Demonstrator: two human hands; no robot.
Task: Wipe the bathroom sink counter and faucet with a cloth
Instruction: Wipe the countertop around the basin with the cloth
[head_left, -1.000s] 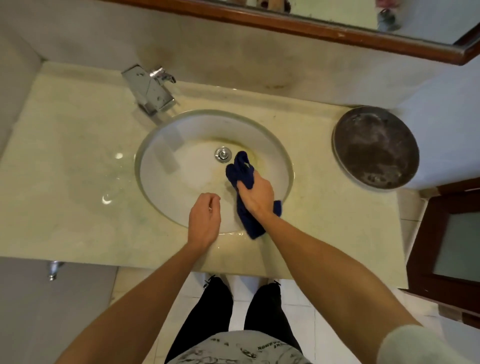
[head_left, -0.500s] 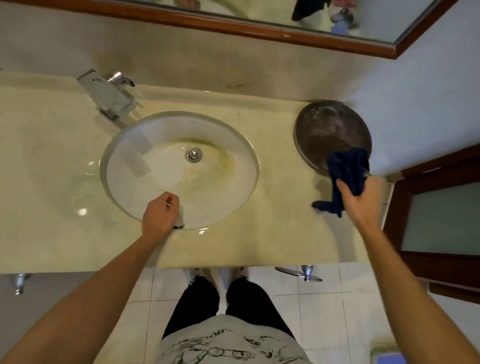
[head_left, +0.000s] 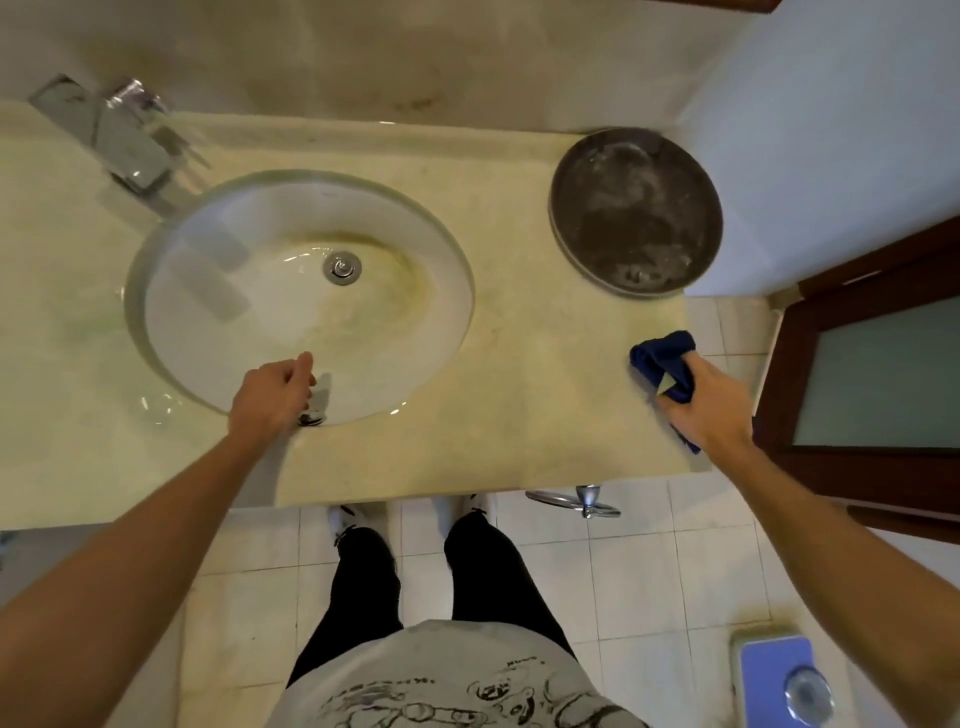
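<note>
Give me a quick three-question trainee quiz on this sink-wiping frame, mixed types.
1. True or false: the right hand grips the blue cloth.
2. Where is the cloth? A) in the basin B) at the counter's right edge C) on the faucet
3. What round object sits behind the cloth?

Key:
1. True.
2. B; the counter ends there, well away from the faucet.
3. The dark metal tray.

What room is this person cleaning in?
Most likely a bathroom. There is a white sink basin set in a pale stone counter, a chrome faucet behind it, and a tiled floor.
</note>
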